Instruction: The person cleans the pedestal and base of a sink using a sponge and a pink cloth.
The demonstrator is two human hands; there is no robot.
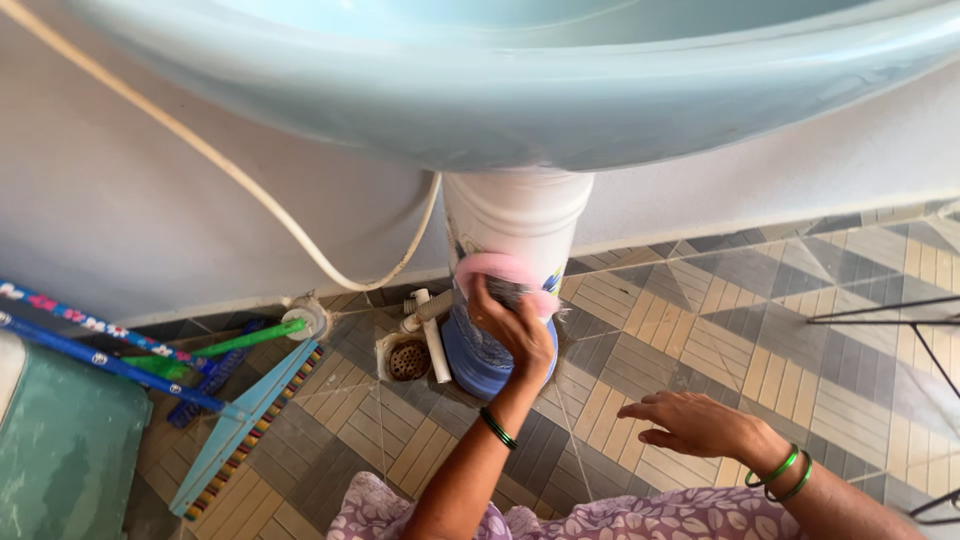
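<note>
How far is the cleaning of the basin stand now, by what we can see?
In hand: the left hand presses a pink scrubber on the middle of the white pedestal under the blue basin. The right hand hovers open, holding nothing. No foam or wet streaks show, so nothing looks done; the lower blue part seems left.

The pale blue basin [520,90] looks like glossy, smooth ceramic, as does its white pedestal [515,225]. The floor tiles [680,330] appear matt and patterned. A pink scrubber [500,270] looks soft, its material unclear. The green bangles [785,475] shine like glass or plastic.
</note>
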